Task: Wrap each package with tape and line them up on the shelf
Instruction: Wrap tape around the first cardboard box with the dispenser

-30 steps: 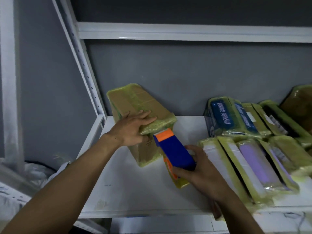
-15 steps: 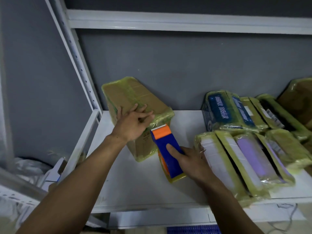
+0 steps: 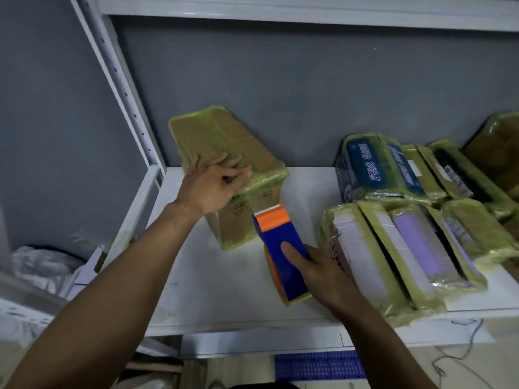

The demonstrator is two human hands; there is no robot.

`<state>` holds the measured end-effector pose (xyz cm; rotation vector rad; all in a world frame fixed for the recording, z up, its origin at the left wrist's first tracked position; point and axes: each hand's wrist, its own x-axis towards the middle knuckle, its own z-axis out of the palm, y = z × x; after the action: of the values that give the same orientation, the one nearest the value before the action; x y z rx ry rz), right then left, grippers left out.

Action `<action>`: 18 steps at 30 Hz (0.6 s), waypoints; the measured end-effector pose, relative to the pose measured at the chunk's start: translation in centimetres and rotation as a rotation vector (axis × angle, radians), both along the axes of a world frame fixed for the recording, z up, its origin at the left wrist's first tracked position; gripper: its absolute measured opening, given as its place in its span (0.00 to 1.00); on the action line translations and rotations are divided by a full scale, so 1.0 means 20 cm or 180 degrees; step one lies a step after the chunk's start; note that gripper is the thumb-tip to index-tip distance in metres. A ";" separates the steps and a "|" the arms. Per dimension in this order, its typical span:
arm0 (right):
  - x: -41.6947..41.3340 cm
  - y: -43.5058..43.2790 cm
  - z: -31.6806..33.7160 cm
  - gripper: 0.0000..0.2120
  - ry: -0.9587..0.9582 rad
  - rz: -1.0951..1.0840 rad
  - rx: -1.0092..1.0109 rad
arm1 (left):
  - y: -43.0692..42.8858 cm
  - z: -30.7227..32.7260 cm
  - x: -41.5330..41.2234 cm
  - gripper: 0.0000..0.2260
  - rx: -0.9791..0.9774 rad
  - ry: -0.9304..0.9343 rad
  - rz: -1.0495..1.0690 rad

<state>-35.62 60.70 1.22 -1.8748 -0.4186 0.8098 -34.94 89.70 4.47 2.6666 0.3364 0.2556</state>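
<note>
A brown cardboard package (image 3: 224, 136) wrapped in yellowish tape stands on the white shelf (image 3: 224, 276) at the back left, leaning against the grey wall. My left hand (image 3: 213, 183) lies on its top front corner with the fingers loosely bent. My right hand (image 3: 317, 270) grips a blue tape dispenser (image 3: 283, 256) with an orange head and a yellow roll. The dispenser rests on the shelf just in front of the package, its toothed blade close to the package's front face.
Several taped packages (image 3: 407, 248) lie in rows on the right half of the shelf, one with blue print (image 3: 370, 164). A white upright post (image 3: 118, 77) bounds the shelf on the left. White bags (image 3: 36, 262) lie below left, and a blue crate (image 3: 317, 364) sits under the shelf.
The dispenser has come down from the package's top edge onto the shelf. My left hand has slid a little over the package top, its fingers more bent.
</note>
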 end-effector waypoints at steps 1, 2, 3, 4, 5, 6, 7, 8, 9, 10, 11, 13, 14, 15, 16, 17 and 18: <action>-0.02 -0.02 -0.02 0.24 0.0054 0.0062 -0.0018 | 0.00 0.00 0.00 0.21 -0.0029 -0.0004 0.0001; -0.03 -0.05 -0.04 0.20 0.0105 0.0107 -0.0031 | 0.01 0.00 0.00 0.21 -0.0033 -0.0021 0.0005; -0.05 -0.06 -0.05 0.16 0.0132 0.0117 -0.0045 | 0.01 0.00 0.00 0.22 -0.0009 -0.0039 0.0005; -0.06 -0.07 -0.05 0.17 0.0105 0.0106 -0.0035 | 0.01 0.00 0.00 0.23 0.0025 -0.0052 0.0004; -0.06 -0.08 -0.06 0.20 0.0056 0.0092 -0.0036 | 0.00 0.01 0.00 0.26 0.0060 -0.0059 0.0009; -0.06 -0.08 -0.06 0.23 0.0012 0.0080 -0.0077 | -0.01 0.01 -0.01 0.30 0.0098 -0.0066 0.0016; -0.06 -0.07 -0.06 0.25 -0.0022 0.0077 -0.0127 | -0.01 0.01 -0.01 0.35 0.0129 -0.0070 0.0016; -0.06 -0.07 -0.06 0.24 -0.0052 0.0061 -0.0169 | -0.02 0.02 -0.02 0.38 0.0146 -0.0066 0.0008; -0.05 -0.07 -0.06 0.23 -0.0079 0.0043 -0.0200 | -0.03 0.02 -0.02 0.40 0.0151 -0.0059 -0.0003; -0.05 -0.06 -0.06 0.23 -0.0096 0.0029 -0.0227 | -0.03 0.03 -0.02 0.41 0.0149 -0.0052 -0.0008; -0.05 -0.05 -0.06 0.23 -0.0093 0.0036 -0.0252 | -0.03 0.03 -0.02 0.39 0.0151 -0.0057 0.0000; -0.04 -0.03 -0.07 0.23 -0.0058 0.0070 -0.0281 | -0.05 0.01 -0.02 0.33 0.0169 -0.0116 0.0029; -0.04 -0.02 -0.06 0.23 -0.0039 0.0080 -0.0287 | -0.07 0.00 -0.02 0.30 0.0207 -0.0165 0.0039; -0.04 0.00 -0.07 0.24 -0.0037 0.0099 -0.0310 | -0.09 -0.01 -0.03 0.28 0.0278 -0.0217 0.0052; -0.03 0.02 -0.07 0.25 -0.0050 0.0114 -0.0350 | -0.10 -0.02 -0.03 0.27 0.0364 -0.0253 0.0076; -0.02 0.04 -0.07 0.25 -0.0078 0.0127 -0.0416 | -0.11 -0.02 -0.03 0.27 0.0431 -0.0258 0.0115; -0.02 0.06 -0.07 0.25 -0.0104 0.0125 -0.0485 | -0.12 -0.02 -0.04 0.27 0.0474 -0.0234 0.0156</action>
<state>-35.96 61.83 -0.24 -2.0286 -0.4255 0.8588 -35.66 87.39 4.01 2.7888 0.3733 0.4076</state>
